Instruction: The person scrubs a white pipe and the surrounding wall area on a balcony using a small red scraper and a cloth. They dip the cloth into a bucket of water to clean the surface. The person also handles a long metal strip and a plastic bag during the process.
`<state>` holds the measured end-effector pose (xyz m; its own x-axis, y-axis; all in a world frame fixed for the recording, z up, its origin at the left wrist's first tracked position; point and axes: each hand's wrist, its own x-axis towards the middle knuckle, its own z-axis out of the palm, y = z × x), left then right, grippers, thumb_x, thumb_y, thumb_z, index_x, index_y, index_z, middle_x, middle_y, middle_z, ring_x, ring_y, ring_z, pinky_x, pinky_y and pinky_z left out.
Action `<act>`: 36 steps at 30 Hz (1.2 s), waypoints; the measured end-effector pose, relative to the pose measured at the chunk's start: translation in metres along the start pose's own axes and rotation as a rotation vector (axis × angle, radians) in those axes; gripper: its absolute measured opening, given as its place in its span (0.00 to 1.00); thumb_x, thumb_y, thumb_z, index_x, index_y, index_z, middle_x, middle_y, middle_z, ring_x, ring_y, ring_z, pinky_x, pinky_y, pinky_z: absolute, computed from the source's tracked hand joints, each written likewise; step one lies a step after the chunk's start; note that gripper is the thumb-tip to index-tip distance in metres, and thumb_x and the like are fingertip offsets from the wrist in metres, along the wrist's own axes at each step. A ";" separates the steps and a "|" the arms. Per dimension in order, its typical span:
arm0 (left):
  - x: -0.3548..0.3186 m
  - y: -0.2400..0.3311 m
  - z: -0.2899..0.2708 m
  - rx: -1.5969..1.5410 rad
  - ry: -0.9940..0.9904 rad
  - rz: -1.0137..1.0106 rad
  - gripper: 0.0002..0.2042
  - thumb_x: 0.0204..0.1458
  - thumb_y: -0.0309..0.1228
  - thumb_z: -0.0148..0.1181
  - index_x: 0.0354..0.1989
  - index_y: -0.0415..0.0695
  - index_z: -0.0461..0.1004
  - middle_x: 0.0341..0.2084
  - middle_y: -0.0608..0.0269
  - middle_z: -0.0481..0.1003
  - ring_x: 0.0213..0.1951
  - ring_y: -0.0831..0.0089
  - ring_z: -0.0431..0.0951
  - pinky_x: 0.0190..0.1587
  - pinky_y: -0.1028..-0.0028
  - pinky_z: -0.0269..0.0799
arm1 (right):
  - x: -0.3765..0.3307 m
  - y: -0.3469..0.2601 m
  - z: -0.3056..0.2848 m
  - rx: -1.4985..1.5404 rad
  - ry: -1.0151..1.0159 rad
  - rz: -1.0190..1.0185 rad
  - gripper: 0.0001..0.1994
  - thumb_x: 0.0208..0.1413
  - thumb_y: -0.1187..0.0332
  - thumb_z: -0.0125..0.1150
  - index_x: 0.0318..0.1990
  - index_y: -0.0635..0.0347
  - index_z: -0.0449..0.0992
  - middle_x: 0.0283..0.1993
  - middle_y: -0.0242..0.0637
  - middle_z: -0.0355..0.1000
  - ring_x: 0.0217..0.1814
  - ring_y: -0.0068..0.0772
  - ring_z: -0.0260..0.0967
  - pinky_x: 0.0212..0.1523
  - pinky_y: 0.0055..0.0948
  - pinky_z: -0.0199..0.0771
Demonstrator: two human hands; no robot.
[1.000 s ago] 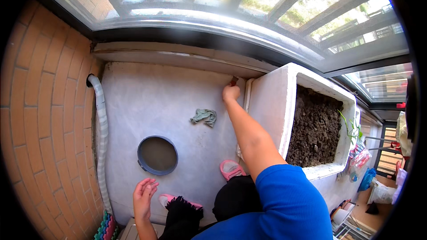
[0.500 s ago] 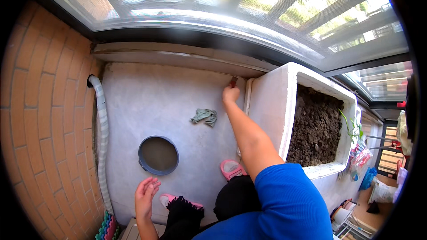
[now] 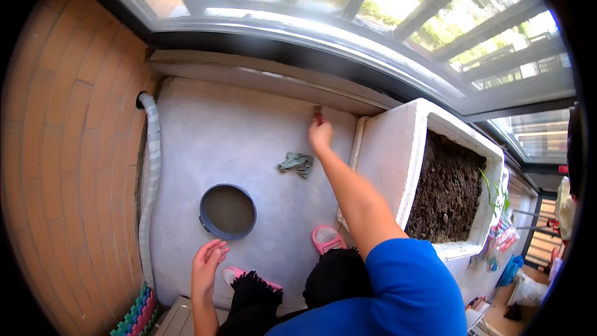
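Note:
My right arm stretches far forward, and my right hand [image 3: 321, 135] grips a small flat tool with a reddish handle [image 3: 318, 114]. Its dark end meets the far edge of the grey floor, below the window ledge; motion blur hides whether it is a brush or a scraper. My left hand [image 3: 208, 266] hangs in front of my knees with fingers loosely curled and apart, holding nothing. Just beyond it stands a round blue-grey bucket [image 3: 227, 236] with murky grey water [image 3: 229, 210]. A crumpled grey-green cloth [image 3: 296, 163] lies on the floor, nearer to me than my right hand.
On the right a white foam planter box [image 3: 387, 149] holds dark soil [image 3: 449, 190] and a green plant [image 3: 491, 190]. A wrapped pipe [image 3: 153, 168] runs along the brick wall [image 3: 74, 149] at left. A screened window [image 3: 323, 0] closes the far side. Coloured foam mats [image 3: 138, 314] sit lower left.
My right hand and the tool have moved a little left along the far edge, away from the corner by the planter. The whole view has shifted slightly; my left hand stays near the bucket.

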<state>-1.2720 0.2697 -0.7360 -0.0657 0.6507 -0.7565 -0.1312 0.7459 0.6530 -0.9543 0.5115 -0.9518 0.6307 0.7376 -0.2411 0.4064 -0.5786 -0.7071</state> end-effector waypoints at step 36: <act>-0.130 0.048 -0.028 -0.639 0.467 0.419 0.16 0.58 0.36 0.46 0.48 0.39 0.66 0.49 0.55 0.68 0.50 0.64 0.69 0.50 0.65 0.67 | -0.350 -0.242 -0.099 0.135 -1.647 -1.116 0.13 0.50 0.76 0.55 0.43 0.63 0.63 0.28 0.44 0.73 0.31 0.36 0.72 0.33 0.29 0.71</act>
<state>-1.2974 0.2167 -0.6071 -0.6095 0.6241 -0.4890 -0.5227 0.1474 0.8397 -1.2085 0.3586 -0.6307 -0.9571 0.2857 0.0492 0.0241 0.2476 -0.9686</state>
